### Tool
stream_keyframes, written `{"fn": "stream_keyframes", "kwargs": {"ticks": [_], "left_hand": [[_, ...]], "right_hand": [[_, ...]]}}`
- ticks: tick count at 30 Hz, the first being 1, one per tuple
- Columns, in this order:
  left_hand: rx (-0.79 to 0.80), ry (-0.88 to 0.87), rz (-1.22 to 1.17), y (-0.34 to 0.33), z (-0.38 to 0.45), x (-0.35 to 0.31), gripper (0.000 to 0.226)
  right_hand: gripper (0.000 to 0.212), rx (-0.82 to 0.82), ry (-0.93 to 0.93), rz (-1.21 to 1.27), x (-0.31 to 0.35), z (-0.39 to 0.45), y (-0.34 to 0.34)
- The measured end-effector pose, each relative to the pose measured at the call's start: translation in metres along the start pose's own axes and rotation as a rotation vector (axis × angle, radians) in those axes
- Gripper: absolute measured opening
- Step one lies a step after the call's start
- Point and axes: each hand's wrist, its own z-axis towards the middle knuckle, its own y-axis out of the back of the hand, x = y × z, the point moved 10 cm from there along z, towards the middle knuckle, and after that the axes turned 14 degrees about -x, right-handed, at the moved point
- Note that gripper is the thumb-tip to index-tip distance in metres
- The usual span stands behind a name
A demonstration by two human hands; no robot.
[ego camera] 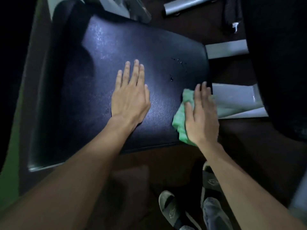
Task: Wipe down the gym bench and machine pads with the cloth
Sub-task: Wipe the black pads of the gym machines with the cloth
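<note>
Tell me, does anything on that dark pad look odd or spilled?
Yes: small droplets sit on the black pad near its right edge, just beyond the green cloth under the right hand. The left hand rests flat mid-pad.

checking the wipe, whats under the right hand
The green cloth lies under the right hand, pressed flat on the black pad near its right edge. The cloth's left part shows; the part beneath the palm and the pad under it are covered.
</note>
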Motion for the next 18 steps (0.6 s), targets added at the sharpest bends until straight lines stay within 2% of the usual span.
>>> {"fn": "stream_keyframes", "kwargs": {"ticks": [2,3,5,7,9,11,15,16,18], "left_hand": [[-0.010,0.001,-0.008,-0.002,0.014,-0.001,0.061],[-0.017,0.006,-0.014,-0.003,0.022,0.000,0.061],[-0.027,0.019,-0.017,-0.006,0.037,0.002,0.061],[-0.043,0.039,-0.013,-0.007,0.044,0.004,0.061],[-0.066,0.057,-0.011,-0.005,0.044,0.004,0.061],[-0.080,0.073,-0.019,-0.004,0.042,0.003,0.061],[-0.086,0.101,-0.018,-0.005,0.043,0.004,0.063],[-0.079,0.107,-0.014,-0.007,0.043,0.004,0.064],[-0.063,0.102,0.013,-0.010,0.045,0.005,0.065]], "right_hand": [[0.069,-0.021,-0.206,0.007,0.002,0.044,-0.010],[0.069,-0.013,-0.220,-0.001,0.017,0.061,-0.015],[0.069,0.017,-0.042,-0.011,0.058,0.072,-0.019],[0.070,0.090,0.179,0.018,0.086,0.047,-0.019],[0.071,0.125,0.232,0.018,0.075,0.019,-0.014],[0.071,0.108,0.116,-0.016,0.043,0.025,-0.012],[0.071,-0.018,-0.302,-0.039,0.020,0.110,-0.023],[0.070,-0.014,-0.300,-0.028,0.037,0.131,-0.029],[0.068,0.031,-0.076,0.026,0.090,0.154,-0.041]]}}
